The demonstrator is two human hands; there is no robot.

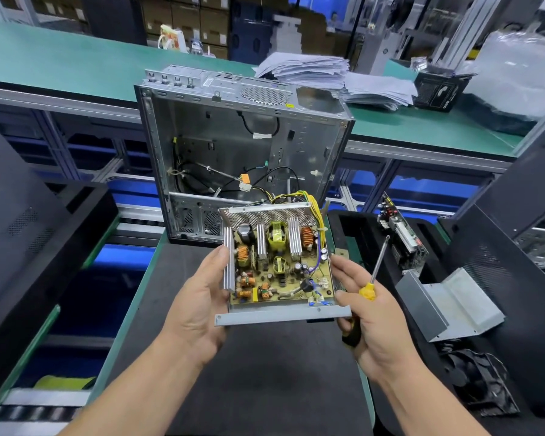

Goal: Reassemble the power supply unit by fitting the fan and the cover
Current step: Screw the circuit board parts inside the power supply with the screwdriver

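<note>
The computer case is stood open on the bench behind everything, and its lower front edge is hidden by the power supply unit. The cover, a bent grey metal sheet, is laid off to the right, apart from the unit. The fan is barely made out below it, dark and blurry. The unit is held up between both hands with no lid, so the board, heatsinks and copper coils are exposed. Its left side is gripped by the left hand. The right edge is touched by the right hand, whose fingers are also curled round a screwdriver.
</note>
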